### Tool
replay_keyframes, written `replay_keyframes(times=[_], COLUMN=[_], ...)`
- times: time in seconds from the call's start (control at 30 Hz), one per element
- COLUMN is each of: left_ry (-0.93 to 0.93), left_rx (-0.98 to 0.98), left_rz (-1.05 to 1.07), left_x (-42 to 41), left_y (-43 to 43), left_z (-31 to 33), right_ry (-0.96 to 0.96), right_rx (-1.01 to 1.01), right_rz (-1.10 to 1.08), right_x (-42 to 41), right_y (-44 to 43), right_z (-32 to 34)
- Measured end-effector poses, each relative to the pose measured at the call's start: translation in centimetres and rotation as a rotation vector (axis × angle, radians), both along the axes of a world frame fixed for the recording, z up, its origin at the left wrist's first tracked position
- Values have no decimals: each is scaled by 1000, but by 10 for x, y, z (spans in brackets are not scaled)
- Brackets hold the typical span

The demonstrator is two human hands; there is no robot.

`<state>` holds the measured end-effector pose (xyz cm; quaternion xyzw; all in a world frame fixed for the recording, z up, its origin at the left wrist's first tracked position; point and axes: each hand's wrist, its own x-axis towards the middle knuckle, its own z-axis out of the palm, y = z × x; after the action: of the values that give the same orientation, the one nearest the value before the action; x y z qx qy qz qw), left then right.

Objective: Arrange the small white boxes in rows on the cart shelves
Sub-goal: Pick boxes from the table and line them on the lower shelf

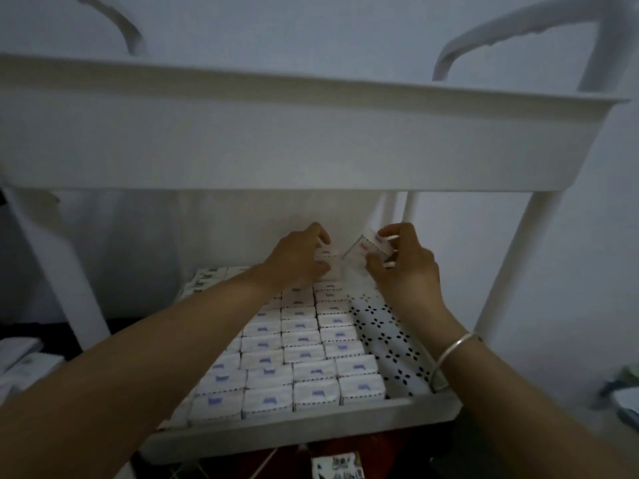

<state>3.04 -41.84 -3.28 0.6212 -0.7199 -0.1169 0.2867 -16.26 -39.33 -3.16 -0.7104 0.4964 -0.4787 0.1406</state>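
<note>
We judge lower shelf point(311, 430) mostly done: packed boxes point(301, 354) sit in tight rows across left and middle. Perforated strip point(390, 337) along right side bare, left to fill. Right hand point(404, 267) pinches tilted box point(368, 250) at far end; left hand point(297, 261) grips second box point(326, 254) just beside it. Upper shelf point(276, 140) contents hidden from us.

Each hand point(297, 259) point(403, 267) holds a box point(368, 250) above shelved rows point(301, 357).

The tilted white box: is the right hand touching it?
Touching. The head view shows the right hand pinching the tilted white box between thumb and fingers.
</note>
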Motion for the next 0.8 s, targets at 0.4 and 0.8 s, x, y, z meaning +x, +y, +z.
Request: replay_keyframes(times=[0.4,0.8], left_ry=[-164,-374], left_rx=[-38,-107], left_rz=[-42,-5], left_x=[4,11], left_y=[-1,26], left_z=[-10,-6], right_ry=[250,418], right_rx=[63,326], right_rz=[69,341], right_x=[27,38], right_y=[-65,-70], right_z=[-10,-27])
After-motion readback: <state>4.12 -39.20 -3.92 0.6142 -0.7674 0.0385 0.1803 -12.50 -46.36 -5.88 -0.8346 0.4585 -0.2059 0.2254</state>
